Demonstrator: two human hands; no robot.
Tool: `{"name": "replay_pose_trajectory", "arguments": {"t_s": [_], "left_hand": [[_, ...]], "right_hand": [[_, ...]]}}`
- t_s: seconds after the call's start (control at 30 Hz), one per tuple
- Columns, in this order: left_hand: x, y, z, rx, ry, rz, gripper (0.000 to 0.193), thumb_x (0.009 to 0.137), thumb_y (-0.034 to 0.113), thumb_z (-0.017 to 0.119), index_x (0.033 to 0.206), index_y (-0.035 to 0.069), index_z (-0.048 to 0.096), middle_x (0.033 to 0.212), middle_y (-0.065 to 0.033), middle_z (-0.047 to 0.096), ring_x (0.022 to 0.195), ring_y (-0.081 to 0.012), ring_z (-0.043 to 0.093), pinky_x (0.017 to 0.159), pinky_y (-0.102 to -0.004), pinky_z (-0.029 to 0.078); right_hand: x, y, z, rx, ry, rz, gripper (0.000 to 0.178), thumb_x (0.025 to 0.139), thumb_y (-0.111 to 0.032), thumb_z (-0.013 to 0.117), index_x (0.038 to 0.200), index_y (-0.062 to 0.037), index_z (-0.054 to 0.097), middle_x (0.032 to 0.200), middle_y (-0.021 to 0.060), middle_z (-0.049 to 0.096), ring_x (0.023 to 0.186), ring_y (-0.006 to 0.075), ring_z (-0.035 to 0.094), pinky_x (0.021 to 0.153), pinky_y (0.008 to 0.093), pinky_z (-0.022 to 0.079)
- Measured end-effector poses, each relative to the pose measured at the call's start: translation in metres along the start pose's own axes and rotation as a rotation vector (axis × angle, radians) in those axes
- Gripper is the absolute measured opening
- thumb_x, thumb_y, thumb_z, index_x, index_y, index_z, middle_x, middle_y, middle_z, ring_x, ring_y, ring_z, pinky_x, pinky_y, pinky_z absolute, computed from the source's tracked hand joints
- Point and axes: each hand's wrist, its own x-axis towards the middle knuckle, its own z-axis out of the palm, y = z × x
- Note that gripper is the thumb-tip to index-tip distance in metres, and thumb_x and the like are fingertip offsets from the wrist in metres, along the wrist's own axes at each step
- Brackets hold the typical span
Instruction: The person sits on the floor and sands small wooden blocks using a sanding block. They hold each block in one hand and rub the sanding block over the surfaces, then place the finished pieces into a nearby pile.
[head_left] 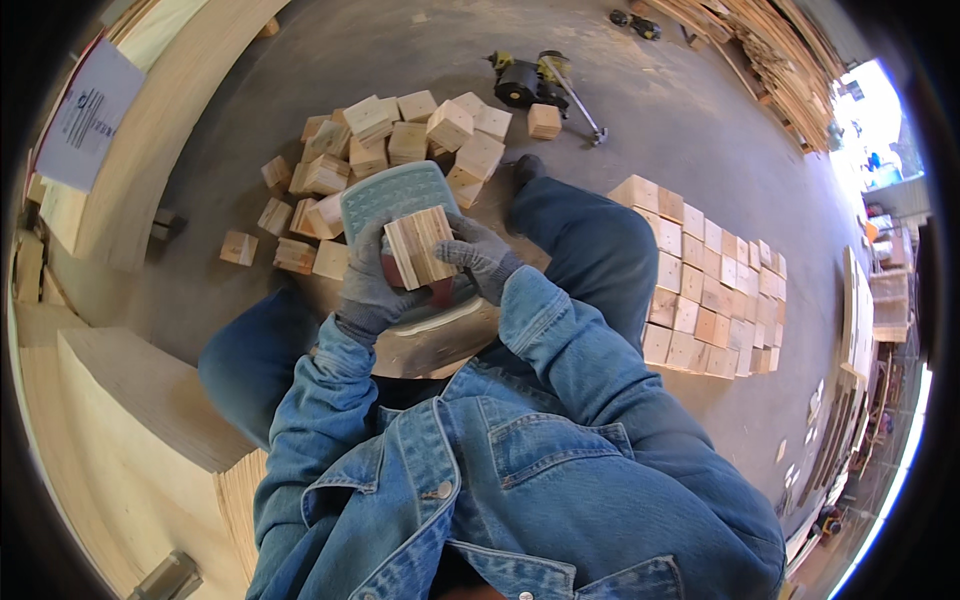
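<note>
My left hand (pixel 372 283), in a grey knit glove, grips a layered wooden block (pixel 420 246) along its left side. From the right, my right hand (pixel 482 256), gloved the same way, closes its fingers on the block's other side. The block's striped, laminated face is turned up toward me. Under the hands, between my knees, stands a small step stool (pixel 398 190) with a pale blue-green textured top. Part of the stool is hidden by my hands and the block. Beyond it lies a loose heap of similar wooden blocks (pixel 408 142).
Stacked blocks (pixel 712 285) form neat rows right of my leg. On the floor ahead are a black-and-yellow power tool (pixel 518 80), a hammer-like metal tool (pixel 580 105) and a lone block (pixel 544 121). Large wooden panels (pixel 140 370) flank my left; lumber (pixel 765 60) is piled far right.
</note>
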Motion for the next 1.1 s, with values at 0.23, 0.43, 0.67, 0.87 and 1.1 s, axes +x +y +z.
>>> {"name": "replay_pose_trajectory", "arguments": {"t_s": [0.23, 0.43, 0.67, 0.87, 1.1], "left_hand": [[-0.001, -0.016, 0.000, -0.146, 0.226, -0.032, 0.115, 0.073, 0.011, 0.099, 0.166, 0.006, 0.030, 0.162, -0.0212, 0.045, 0.145, -0.0367, 0.050, 0.121, -0.0481, 0.043], [0.003, -0.077, -0.009, -0.404, 0.249, -0.299, 0.091, 0.085, 0.002, 0.089, 0.161, 0.001, 0.039, 0.157, -0.0200, 0.051, 0.141, -0.0313, 0.054, 0.119, -0.0427, 0.045], [0.005, -0.047, -0.008, -0.384, 0.163, -0.343, 0.074, 0.092, 0.003, 0.083, 0.155, -0.003, 0.045, 0.150, -0.0214, 0.058, 0.137, -0.0295, 0.058, 0.118, -0.0405, 0.048], [0.006, -0.048, 0.000, -0.346, 0.128, -0.337, 0.068, 0.093, 0.003, 0.082, 0.152, -0.003, 0.049, 0.148, -0.0218, 0.059, 0.136, -0.0289, 0.060, 0.116, -0.0390, 0.049], [0.008, -0.064, -0.001, -0.311, 0.163, -0.296, 0.065, 0.093, 0.002, 0.082, 0.151, -0.002, 0.052, 0.146, -0.0219, 0.061, 0.134, -0.0291, 0.062, 0.114, -0.0385, 0.051]], "right_hand": [[-0.022, -0.059, -0.015, 0.383, 0.101, -0.246, 0.081, 0.086, -0.035, 0.091, 0.149, -0.0009, 0.053, 0.137, 0.0124, 0.066, 0.127, 0.0289, 0.064, 0.105, 0.0433, 0.056], [-0.084, -0.159, -0.072, 0.385, 0.432, -0.526, 0.084, 0.086, -0.050, 0.088, 0.149, -0.0077, 0.052, 0.136, 0.0120, 0.065, 0.124, 0.0297, 0.063, 0.096, 0.0490, 0.055], [-0.213, -0.177, -0.158, 0.312, 0.862, -0.698, 0.088, 0.093, -0.058, 0.078, 0.155, -0.0060, 0.044, 0.154, 0.0173, 0.051, 0.138, 0.0360, 0.054, 0.113, 0.0550, 0.047], [-0.324, -0.063, -0.241, 0.362, 1.166, -0.497, 0.083, 0.091, -0.051, 0.084, 0.156, -0.0137, 0.050, 0.156, 0.0086, 0.054, 0.141, 0.0328, 0.053, 0.107, 0.0517, 0.048], [-0.355, 0.025, -0.263, 0.425, 1.460, -0.224, 0.071, 0.085, -0.050, 0.088, 0.142, -0.0176, 0.062, 0.133, 0.0076, 0.066, 0.110, 0.0281, 0.067, 0.076, 0.0409, 0.057]]}}
